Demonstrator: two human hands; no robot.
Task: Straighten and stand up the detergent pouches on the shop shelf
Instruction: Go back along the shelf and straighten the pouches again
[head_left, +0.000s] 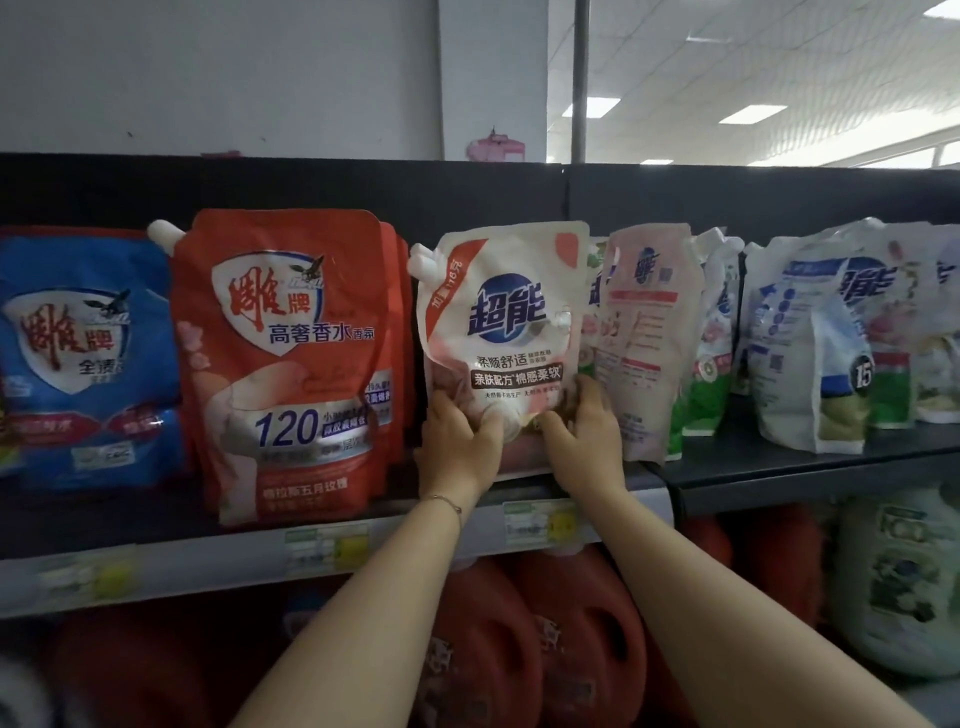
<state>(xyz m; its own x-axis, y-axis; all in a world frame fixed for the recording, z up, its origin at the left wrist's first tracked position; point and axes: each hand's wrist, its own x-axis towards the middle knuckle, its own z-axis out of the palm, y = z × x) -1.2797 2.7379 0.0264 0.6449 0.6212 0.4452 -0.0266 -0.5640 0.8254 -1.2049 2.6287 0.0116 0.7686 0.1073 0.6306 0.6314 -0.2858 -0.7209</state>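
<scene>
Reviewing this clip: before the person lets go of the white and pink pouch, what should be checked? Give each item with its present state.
1. Both hands on the pouch: left hand and right hand grip the lower part of the white and pink pouch. Ok.
2. Pouch upright, label facing out: ok.
3. Pouch base seated on the shelf: hidden by the hands, cannot tell.
4. Pale pink pouch to its right faces forward: not ok, back panel shows and it leans.
5. Red pouch to its left stands upright: ok.
</scene>
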